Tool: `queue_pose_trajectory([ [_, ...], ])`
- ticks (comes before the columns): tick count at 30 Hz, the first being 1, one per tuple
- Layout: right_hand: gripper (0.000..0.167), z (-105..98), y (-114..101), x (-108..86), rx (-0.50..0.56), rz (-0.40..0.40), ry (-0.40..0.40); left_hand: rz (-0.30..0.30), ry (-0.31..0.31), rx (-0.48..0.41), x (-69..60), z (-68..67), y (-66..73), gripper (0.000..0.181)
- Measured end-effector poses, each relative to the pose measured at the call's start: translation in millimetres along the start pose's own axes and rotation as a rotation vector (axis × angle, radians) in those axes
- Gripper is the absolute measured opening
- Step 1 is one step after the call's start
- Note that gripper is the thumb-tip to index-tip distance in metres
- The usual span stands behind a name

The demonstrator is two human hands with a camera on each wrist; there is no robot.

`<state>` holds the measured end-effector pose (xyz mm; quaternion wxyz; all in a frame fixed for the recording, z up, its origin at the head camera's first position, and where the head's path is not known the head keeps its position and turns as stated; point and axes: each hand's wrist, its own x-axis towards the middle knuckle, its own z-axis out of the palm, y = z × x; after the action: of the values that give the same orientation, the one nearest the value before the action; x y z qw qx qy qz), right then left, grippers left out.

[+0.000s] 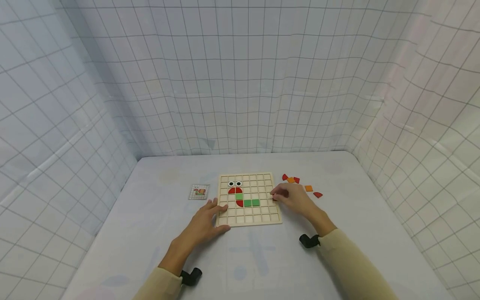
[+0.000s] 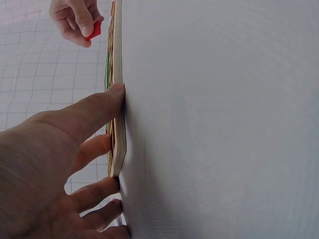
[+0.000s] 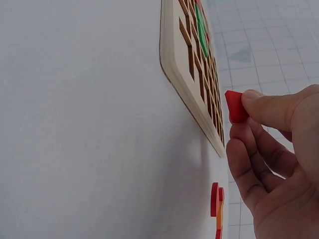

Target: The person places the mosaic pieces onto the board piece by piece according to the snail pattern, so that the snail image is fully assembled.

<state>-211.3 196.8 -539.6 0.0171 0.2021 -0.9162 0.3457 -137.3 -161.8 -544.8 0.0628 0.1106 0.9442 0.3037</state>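
The right hand (image 1: pixel 295 199) is pinching a red tile (image 3: pixel 236 106) over the wooden grid board's (image 1: pixel 255 218) edge — the left hand (image 1: pixel 202 223), fingers spread, is touching its near-left corner.

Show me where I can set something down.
Bare table: in front of the board, between left sleeve and right sleeve; left of the picture card; and behind the board, up to the grid curtain. Crowded: right of the board, with the right hand and loose red and orange pieces; and its near-left corner, by the left hand.
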Motion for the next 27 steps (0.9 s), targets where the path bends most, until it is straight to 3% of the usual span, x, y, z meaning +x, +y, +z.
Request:
queue_pose_trajectory([
  [8,0.009,13,-13,11.3,0.068,0.029,-0.048,0.010,0.001,-0.002,-1.2,-0.4,-0.9,0.072],
  [27,0.006,28,-22,19.5,0.042,0.048,-0.067,0.018,0.003,-0.018,-1.5,-1.8,-0.9,0.072],
])
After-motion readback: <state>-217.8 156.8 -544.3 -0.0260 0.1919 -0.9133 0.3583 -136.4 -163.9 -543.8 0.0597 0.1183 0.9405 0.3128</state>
